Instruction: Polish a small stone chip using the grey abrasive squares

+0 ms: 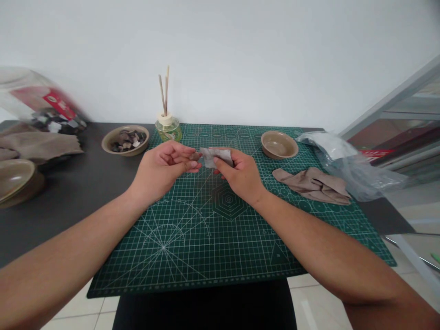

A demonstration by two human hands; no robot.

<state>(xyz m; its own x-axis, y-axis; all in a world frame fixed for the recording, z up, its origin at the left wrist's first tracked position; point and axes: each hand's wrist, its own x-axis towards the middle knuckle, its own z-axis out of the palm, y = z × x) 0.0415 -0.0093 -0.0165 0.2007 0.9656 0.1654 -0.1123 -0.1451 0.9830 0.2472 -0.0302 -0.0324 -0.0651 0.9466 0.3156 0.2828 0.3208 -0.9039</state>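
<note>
1. At the far left, a clear container [20, 94] with a red label lay on the bench [85, 183], with dark and whitish pieces [57, 123] showing at its lower side.
2. In front of it was a spread brown cloth [44, 143]; nearer still stood a brown bowl [15, 178], cut off by the view's left edge.
3. Further right, a second bowl [109, 143] held a heap of dark, brownish and pale pieces [127, 139].
4. Just beside it, a glass diffuser [168, 129] with upright sticks stood at the far left corner of the green cutting mat [185, 238].
5. The left hand [160, 167] was above the mat, its fingers pinched closed on a small brownish piece [195, 156].
6. Close to that piece, a grey cloth [209, 158] was in the right hand [244, 174], whose fingers were closed on it, the thumb pressed across its face. Its free end pointed toward the left hand; whether it touched the piece, I could not tell.
7. To the right, a third bowl [279, 145] stood on the mat, with a crumpled brown cloth [314, 184] nearer the person.
8. At the far right, a clear plastic bag [360, 167] lay across the mat's edge and the bench.
</note>
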